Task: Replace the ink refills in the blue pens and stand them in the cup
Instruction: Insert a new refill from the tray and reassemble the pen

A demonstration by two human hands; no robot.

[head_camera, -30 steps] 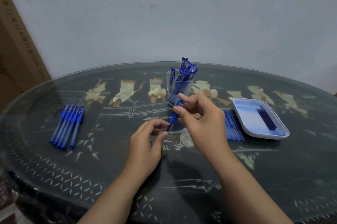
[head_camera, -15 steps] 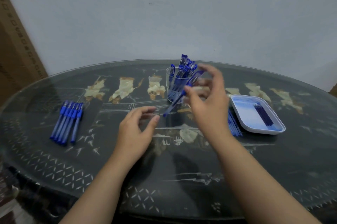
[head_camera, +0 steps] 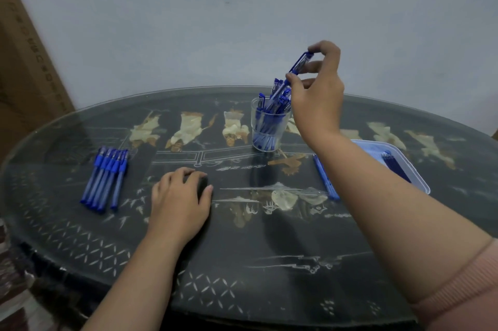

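Observation:
My right hand (head_camera: 319,93) is raised above the clear plastic cup (head_camera: 269,126) and pinches a blue pen (head_camera: 297,66) near its capped top, the pen tilted with its lower end among the several blue pens standing in the cup. My left hand (head_camera: 180,196) rests on the glass tabletop with relaxed, slightly curled fingers and holds nothing. A row of several blue pens (head_camera: 105,180) lies at the left. Loose blue refills (head_camera: 324,177) lie beside my right forearm, partly hidden by it.
A white tray (head_camera: 420,182) at the right holds a few dark blue refills (head_camera: 394,166). The dark oval table (head_camera: 269,263) has a glass top with inlaid figures. A cardboard box (head_camera: 24,66) leans at the far left against the wall.
My right hand has lifted the pen from the table's middle up over the cup. My left hand let go of the pen and dropped onto the tabletop.

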